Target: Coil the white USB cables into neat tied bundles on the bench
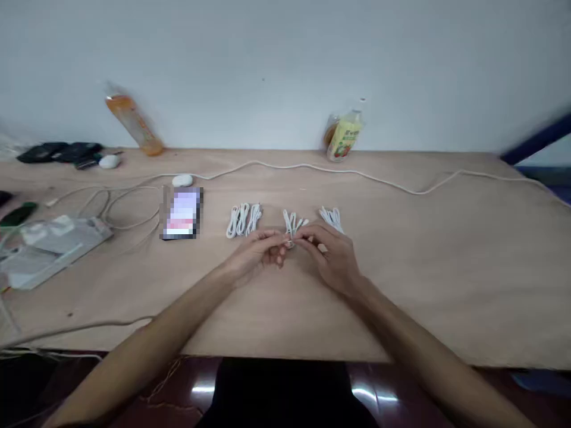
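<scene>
Left hand (263,249), right hand (332,255): fingertips pinched close, small white piece between, too blurred to name. Middle white cable bundle (292,223) just beyond pinch; likely light, bendy, not fragile, slightly slick; best held round middle. Left bundles (242,220) beyond left hand.

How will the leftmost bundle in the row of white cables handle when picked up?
The bundle will probably flex, being thin cord folded into loops. Likely light, with so little cord. Its loops may catch the next bundle, which lies close by.
</scene>
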### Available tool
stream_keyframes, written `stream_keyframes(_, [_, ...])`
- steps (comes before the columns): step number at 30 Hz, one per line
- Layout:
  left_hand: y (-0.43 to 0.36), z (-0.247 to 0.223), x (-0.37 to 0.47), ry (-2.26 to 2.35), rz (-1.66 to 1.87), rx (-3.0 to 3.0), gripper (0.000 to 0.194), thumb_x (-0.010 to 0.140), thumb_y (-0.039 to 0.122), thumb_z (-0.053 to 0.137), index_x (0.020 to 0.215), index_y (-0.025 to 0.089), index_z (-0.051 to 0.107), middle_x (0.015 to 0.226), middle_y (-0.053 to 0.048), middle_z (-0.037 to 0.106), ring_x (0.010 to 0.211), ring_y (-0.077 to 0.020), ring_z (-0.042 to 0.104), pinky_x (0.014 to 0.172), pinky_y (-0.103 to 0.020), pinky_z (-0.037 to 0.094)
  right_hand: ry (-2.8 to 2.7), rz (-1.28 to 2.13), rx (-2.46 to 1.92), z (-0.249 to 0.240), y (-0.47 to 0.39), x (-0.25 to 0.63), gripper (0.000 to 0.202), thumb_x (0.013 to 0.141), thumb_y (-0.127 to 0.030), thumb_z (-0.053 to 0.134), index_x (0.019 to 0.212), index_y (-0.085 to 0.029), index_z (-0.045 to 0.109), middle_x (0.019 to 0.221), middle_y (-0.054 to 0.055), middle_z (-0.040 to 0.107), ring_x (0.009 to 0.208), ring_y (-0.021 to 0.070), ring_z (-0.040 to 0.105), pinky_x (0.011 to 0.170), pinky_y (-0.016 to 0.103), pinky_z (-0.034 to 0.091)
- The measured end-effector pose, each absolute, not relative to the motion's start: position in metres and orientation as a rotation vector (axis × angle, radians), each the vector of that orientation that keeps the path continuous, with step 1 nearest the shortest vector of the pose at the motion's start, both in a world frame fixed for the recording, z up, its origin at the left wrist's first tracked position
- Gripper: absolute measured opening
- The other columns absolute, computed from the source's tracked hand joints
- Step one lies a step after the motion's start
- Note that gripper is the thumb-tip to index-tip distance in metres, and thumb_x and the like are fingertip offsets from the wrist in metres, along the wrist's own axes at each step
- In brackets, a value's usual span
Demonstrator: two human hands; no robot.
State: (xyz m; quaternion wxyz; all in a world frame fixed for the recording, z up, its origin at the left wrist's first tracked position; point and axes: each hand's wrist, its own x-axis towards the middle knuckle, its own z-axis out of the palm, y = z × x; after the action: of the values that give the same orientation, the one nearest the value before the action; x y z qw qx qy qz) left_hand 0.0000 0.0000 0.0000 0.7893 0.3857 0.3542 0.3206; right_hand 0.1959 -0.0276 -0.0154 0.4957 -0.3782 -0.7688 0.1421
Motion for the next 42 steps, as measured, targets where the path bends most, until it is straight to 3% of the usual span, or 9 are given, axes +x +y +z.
stream_keyframes(11, [0.003,0.0,0.001,0.788,0.762,0.989,0.028,0.082,0.036,0.083,0.069,0.016,0.067,0.064,0.002,0.061,0.052,-0.0084,0.055,0.053,-0.024,0.044,-1.665,0.76,-1.037,-0.012,-0.027,0.196,0.016,0.101,-0.037,0.073,0.092,-0.026,0.078,0.09,0.003,0.076,0.076,0.0173,0.067,0.057,0.027,0.051])
stream_keyframes(16, [0.006,-0.003,0.0,0.798,0.824,1.122,0.032,0.082,0.042,0.084,0.07,0.017,0.067,0.065,0.001,0.063,0.052,-0.0094,0.056,0.053,-0.025,0.046,-1.602,0.819,-1.065,-0.014,-0.027,0.196,0.01,0.095,-0.035,0.078,0.096,-0.025,0.078,0.091,0.003,0.074,0.078,0.0174,0.067,0.058,0.027,0.05])
stream_keyframes(25, [0.0,0.001,0.001,0.922,0.925,1.432,0.031,0.095,0.046,0.071,0.08,0.019,0.067,0.065,0.0,0.064,0.058,-0.0135,0.059,0.059,-0.027,0.051,-1.685,0.687,-1.107,-0.011,-0.025,0.201,0.009,0.097,-0.029,0.071,0.091,-0.025,0.077,0.086,0.002,0.071,0.075,0.0174,0.064,0.059,0.028,0.048])
stream_keyframes(28, [-0.002,-0.002,0.0,1.061,1.037,1.613,0.027,0.102,0.044,0.062,0.096,0.019,0.071,0.085,-0.005,0.072,0.076,-0.0182,0.067,0.07,-0.031,0.057,-1.661,0.547,-1.186,-0.011,-0.023,0.204,0.012,0.097,-0.03,0.071,0.09,-0.025,0.079,0.084,0.002,0.071,0.069,0.0171,0.06,0.058,0.029,0.046])
stream_keyframes(30, [-0.003,-0.005,-0.001,1.102,1.063,1.853,0.024,0.106,0.039,0.058,0.114,0.021,0.072,0.113,-0.01,0.075,0.103,-0.0233,0.07,0.087,-0.037,0.06,-1.61,0.422,-1.297,-0.014,-0.02,0.208,0.014,0.096,-0.031,0.071,0.09,-0.025,0.081,0.083,0.003,0.069,0.067,0.0178,0.057,0.061,0.031,0.047])
stream_keyframes(33, [-0.005,-0.012,-0.003,1.021,0.973,2.205,0.032,0.108,0.032,0.055,0.136,0.025,0.068,0.152,-0.014,0.06,0.141,-0.0304,0.056,0.113,-0.051,0.053,-1.566,0.243,-1.493,-0.021,-0.015,0.214,0.015,0.095,-0.032,0.071,0.09,-0.025,0.084,0.079,0.004,0.065,0.076,0.023,0.057,0.073,0.037,0.049])
stream_keyframes(35, [-0.006,-0.017,-0.002,0.975,0.906,2.339,0.033,0.109,0.031,0.054,0.139,0.024,0.067,0.163,-0.015,0.051,0.152,-0.0329,0.047,0.122,-0.058,0.044,-1.556,0.156,-1.611,-0.026,-0.013,0.215,0.016,0.094,-0.031,0.072,0.088,-0.026,0.085,0.078,0.005,0.064,0.084,0.0265,0.057,0.077,0.039,0.048])
stream_keyframes(38, [-0.006,-0.021,-0.001,0.954,0.86,2.41,0.026,0.11,0.028,0.052,0.126,0.021,0.071,0.153,-0.016,0.06,0.147,-0.0329,0.052,0.122,-0.061,0.042,-1.593,0.088,-1.748,-0.029,-0.014,0.213,0.016,0.094,-0.031,0.072,0.087,-0.026,0.086,0.079,0.007,0.065,0.09,0.0293,0.055,0.072,0.038,0.044])
stream_keyframes(42, [-0.004,-0.018,0.0,1.01,0.905,2.381,0.025,0.108,0.023,0.05,0.094,0.019,0.069,0.117,-0.014,0.074,0.114,-0.0284,0.067,0.107,-0.052,0.053,-1.668,0.053,-1.858,-0.03,-0.017,0.208,0.018,0.096,-0.031,0.071,0.088,-0.027,0.086,0.082,0.009,0.067,0.095,0.0307,0.055,0.067,0.036,0.041])
